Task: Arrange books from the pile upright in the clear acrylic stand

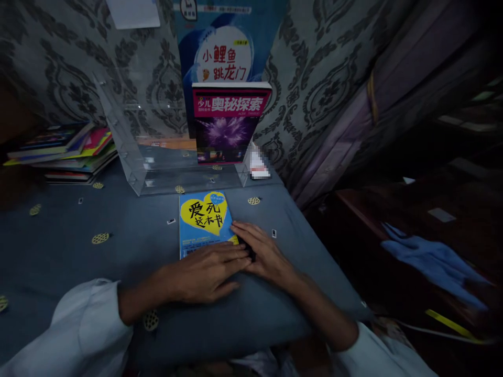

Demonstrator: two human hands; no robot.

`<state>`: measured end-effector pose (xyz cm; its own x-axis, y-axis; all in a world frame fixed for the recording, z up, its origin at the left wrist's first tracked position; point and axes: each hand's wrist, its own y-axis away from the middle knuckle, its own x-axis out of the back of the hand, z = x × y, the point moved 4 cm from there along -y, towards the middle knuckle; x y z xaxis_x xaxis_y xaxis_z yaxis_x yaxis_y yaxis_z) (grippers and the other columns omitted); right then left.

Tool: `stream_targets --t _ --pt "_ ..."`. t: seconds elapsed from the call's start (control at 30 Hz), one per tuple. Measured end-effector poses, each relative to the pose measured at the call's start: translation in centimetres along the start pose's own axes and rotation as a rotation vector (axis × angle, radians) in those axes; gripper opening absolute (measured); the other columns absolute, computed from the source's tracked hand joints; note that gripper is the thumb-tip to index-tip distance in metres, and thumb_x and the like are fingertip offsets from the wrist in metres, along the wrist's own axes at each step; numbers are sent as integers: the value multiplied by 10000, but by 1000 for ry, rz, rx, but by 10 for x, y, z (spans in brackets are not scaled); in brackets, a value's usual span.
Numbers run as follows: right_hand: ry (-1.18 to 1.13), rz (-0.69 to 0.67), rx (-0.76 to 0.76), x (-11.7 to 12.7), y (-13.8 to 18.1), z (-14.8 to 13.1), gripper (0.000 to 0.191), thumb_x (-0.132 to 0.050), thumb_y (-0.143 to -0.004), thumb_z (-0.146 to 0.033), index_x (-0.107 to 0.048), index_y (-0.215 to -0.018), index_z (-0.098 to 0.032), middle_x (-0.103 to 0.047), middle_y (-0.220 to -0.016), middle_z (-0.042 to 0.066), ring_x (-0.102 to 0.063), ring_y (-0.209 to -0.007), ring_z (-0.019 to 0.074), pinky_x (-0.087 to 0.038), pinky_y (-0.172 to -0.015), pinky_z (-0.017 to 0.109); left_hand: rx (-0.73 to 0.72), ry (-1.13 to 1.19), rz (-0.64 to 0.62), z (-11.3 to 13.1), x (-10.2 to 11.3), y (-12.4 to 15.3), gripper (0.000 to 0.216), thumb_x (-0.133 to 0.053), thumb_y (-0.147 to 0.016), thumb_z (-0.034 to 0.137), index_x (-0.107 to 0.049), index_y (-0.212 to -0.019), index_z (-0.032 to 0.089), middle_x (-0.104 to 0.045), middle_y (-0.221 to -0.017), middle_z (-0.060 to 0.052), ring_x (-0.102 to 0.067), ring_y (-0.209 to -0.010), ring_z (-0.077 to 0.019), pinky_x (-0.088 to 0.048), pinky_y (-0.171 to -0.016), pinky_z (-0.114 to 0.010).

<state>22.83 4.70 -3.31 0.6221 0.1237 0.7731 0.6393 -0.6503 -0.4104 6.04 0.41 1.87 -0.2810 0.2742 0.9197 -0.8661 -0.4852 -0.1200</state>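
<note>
A blue book with a yellow heart on its cover (204,217) lies flat on the blue tablecloth (118,246). My left hand (210,272) rests flat over the book's near edge, fingers stretched out. My right hand (261,251) lies beside it at the book's near right corner, fingers extended and touching the cover; something small and dark sits under its fingers. Behind the book a clear acrylic stand (133,157) holds a magenta book (228,123) and a taller blue book (228,47), both upright.
A stack of colourful books (66,152) lies at the far left of the table. Patterned wallpaper (58,63) backs the table. To the right are a purple curtain (353,115), dark wooden furniture and a blue cloth (432,262).
</note>
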Motion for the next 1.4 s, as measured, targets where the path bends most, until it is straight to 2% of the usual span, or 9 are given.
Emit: stream_targets --t 0.2,0.43,0.6,0.73,1.1,1.27,1.33,1.4 --pt "17 29 111 2 3 -5 507 -656 -929 -271 -562 -1423 -204 -634 -1402 173 -577 -1327 301 -517 -1054 529 -31 -144 94 4 -14 8 427 -469 -1032 216 -490 -1447 117 -561 -1486 -170 -488 -1433 -243 -426 -1186 -412" --pt "66 15 68 6 8 -13 397 -642 -964 -299 -639 -1349 -204 -684 -1346 151 -610 -1290 297 -549 -1018 519 -59 -258 86 7 -15 26 480 -443 -987 95 -463 -1466 71 -544 -1497 -181 -504 -1419 -254 -418 -1193 -416" --pt "76 -12 5 10 8 -17 367 -645 -970 -317 -664 -1332 -262 -682 -1362 117 -612 -1296 289 -541 -1043 522 -51 -304 56 9 -14 37 466 -407 -994 102 -484 -1454 91 -530 -1514 -153 -514 -1410 -253 -437 -1179 -431" --pt "73 -15 13 10 8 -18 373 -643 -974 -345 -663 -1335 -250 -677 -1369 122 -604 -1309 289 -536 -1054 527 -27 -320 56 9 -14 48 449 -425 -993 104 -509 -1434 111 -534 -1512 -146 -510 -1414 -249 -439 -1178 -429" --pt "116 34 52 12 8 -25 341 -606 -989 -316 -668 -1313 -226 -693 -1342 123 -619 -1285 297 -549 -1020 535 87 -283 218 13 -14 96 410 -422 -995 68 -578 -1369 130 -616 -1436 -128 -556 -1374 -226 -505 -1137 -422" --pt "137 -2 143 3 3 -55 382 -589 -993 -261 -620 -1367 -194 -688 -1347 137 -596 -1324 290 -492 -1110 557 154 -269 279 13 -16 116 416 -411 -983 49 -611 -1335 144 -619 -1437 -111 -551 -1378 -200 -507 -1133 -362" --pt "101 -83 182 -9 -1 -76 475 -600 -988 -264 -542 -1447 -155 -637 -1417 154 -505 -1419 280 -447 -1169 531 152 -261 308 14 -16 118 417 -415 -979 47 -616 -1331 144 -630 -1424 -111 -549 -1379 -190 -500 -1136 -332" --pt "69 -183 192 -23 -5 -97 646 -638 -968 -295 -402 -1546 -126 -544 -1513 177 -409 -1488 261 -397 -1216 493 162 -248 314 14 -16 118 454 -423 -966 41 -592 -1374 148 -642 -1409 -111 -549 -1379 -188 -489 -1146 -326"
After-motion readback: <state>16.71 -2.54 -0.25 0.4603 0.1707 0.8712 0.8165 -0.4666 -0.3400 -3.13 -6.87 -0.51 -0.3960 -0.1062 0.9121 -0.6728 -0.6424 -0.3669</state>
